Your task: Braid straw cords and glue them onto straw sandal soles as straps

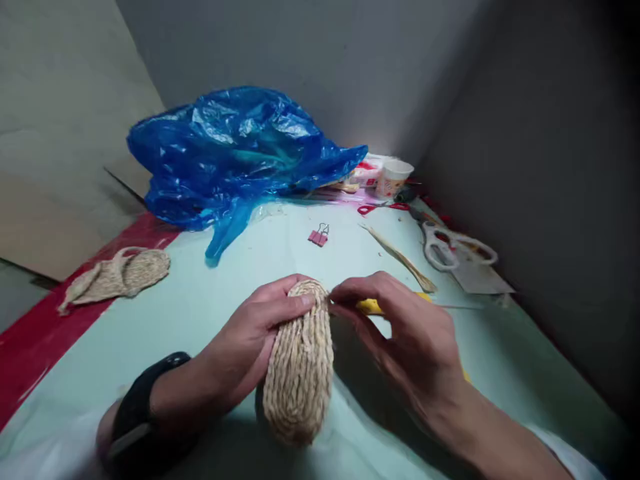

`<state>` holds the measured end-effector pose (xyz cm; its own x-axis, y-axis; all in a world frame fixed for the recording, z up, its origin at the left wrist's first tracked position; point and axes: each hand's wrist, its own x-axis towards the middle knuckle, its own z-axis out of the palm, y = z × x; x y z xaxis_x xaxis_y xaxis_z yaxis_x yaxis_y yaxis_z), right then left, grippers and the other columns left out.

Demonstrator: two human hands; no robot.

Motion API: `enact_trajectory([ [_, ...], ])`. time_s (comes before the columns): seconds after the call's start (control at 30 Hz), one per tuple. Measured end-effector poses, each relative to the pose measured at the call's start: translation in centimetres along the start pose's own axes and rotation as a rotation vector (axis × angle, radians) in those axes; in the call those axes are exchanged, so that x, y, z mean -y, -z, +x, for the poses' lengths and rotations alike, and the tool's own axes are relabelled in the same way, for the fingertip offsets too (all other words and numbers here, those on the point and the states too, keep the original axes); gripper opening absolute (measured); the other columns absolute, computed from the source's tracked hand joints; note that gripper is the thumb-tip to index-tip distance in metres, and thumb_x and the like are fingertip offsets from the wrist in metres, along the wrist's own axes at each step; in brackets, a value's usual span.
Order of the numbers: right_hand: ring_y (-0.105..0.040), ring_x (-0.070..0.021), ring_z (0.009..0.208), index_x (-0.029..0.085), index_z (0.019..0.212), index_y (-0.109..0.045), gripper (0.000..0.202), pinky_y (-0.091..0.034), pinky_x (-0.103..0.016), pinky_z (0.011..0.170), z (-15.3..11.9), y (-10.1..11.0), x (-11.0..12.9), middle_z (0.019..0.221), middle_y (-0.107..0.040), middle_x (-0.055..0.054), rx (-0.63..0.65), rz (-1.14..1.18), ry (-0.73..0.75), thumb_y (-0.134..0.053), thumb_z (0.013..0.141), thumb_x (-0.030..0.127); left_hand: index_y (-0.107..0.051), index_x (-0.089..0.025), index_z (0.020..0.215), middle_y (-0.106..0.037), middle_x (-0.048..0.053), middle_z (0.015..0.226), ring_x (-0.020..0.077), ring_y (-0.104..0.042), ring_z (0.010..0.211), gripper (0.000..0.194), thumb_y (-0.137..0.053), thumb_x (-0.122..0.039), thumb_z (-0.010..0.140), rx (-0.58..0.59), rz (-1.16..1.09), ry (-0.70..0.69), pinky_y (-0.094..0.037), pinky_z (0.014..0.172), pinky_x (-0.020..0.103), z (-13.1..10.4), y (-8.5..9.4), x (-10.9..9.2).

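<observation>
A braided straw shoe sole (300,373), long and oval with coiled rows, is held upright above the table. My left hand (255,327) grips its upper left side, thumb pressed flat on the braid and fingers behind. At the sole's upper right edge, the thumb and forefinger of my right hand (410,327) are pinched together. Whatever sits between those fingertips is too small to make out. A yellow object (370,307) lies partly hidden behind my right hand. Off to the left rests a finished-looking woven straw slipper (145,270) with a strap.
A big blue plastic bag (240,153) fills the back left. Behind the hands lie a pink binder clip (318,235) and a bundle of straw strands (400,257). White-handled scissors (455,247), red-handled scissors (383,208) and a paper cup (394,179) are at the right. Walls close the back and right.
</observation>
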<state>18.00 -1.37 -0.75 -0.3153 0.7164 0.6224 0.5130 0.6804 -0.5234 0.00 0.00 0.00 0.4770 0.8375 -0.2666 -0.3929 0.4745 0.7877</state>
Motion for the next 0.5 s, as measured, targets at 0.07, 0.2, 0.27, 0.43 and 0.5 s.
enact_trajectory([
  [0.07, -0.058, -0.0102, 0.076, 0.018, 0.100, -0.059, 0.015, -0.047, -0.024, 0.071, 0.03, -0.29, 0.14, 0.085, -0.065, 0.001, -0.003, -0.012, -0.013, -0.060, 0.089, 0.007, -0.061, -0.013, 0.088, -0.057, 0.002, 0.078, 0.0138, -0.055, 0.075, 0.006, -0.055, -0.016, 0.087, -0.032, 0.032, -0.007, -0.045, 0.074, 0.026, 0.01, -0.14, 0.06],
  [0.2, -0.057, -0.0127, 0.074, 0.017, 0.096, -0.059, 0.011, -0.046, -0.028, 0.069, 0.09, -0.60, 0.44, 0.082, -0.064, -0.001, -0.008, -0.035, -0.003, -0.057, 0.091, 0.008, -0.060, -0.014, 0.084, -0.057, 0.001, 0.075, 0.0126, -0.055, 0.071, 0.006, -0.057, -0.018, 0.086, -0.065, 0.064, -0.011, -0.044, 0.068, 0.024, -0.06, -0.31, 0.16],
  [0.27, -0.057, -0.0135, 0.074, 0.016, 0.094, -0.060, 0.010, -0.046, -0.029, 0.069, 0.14, -0.52, 0.55, 0.081, -0.064, -0.002, -0.006, -0.023, 0.006, -0.057, 0.091, 0.008, -0.061, -0.014, 0.084, -0.057, 0.001, 0.075, 0.0121, -0.054, 0.070, 0.006, -0.059, -0.020, 0.086, -0.061, 0.069, -0.014, -0.044, 0.066, 0.023, -0.12, -0.34, 0.18],
  [0.43, -0.060, -0.0121, 0.075, 0.017, 0.095, -0.062, 0.011, -0.048, -0.026, 0.070, 0.38, 0.04, 0.65, 0.083, -0.067, -0.001, 0.001, 0.077, -0.048, -0.062, 0.088, 0.008, -0.061, -0.014, 0.086, -0.057, 0.001, 0.078, 0.0115, -0.054, 0.073, 0.007, -0.059, -0.020, 0.087, -0.004, 0.051, -0.045, -0.044, 0.069, 0.023, -0.26, -0.27, 0.13],
  [0.5, -0.062, -0.0116, 0.076, 0.017, 0.097, -0.063, 0.012, -0.049, -0.025, 0.071, 0.49, 0.18, 0.67, 0.085, -0.069, 0.000, 0.013, 0.094, -0.059, -0.062, 0.089, 0.009, -0.061, -0.016, 0.088, -0.056, 0.001, 0.078, 0.0109, -0.053, 0.071, 0.007, -0.060, -0.023, 0.087, 0.016, 0.045, -0.039, -0.045, 0.067, 0.022, -0.29, -0.16, 0.11],
])
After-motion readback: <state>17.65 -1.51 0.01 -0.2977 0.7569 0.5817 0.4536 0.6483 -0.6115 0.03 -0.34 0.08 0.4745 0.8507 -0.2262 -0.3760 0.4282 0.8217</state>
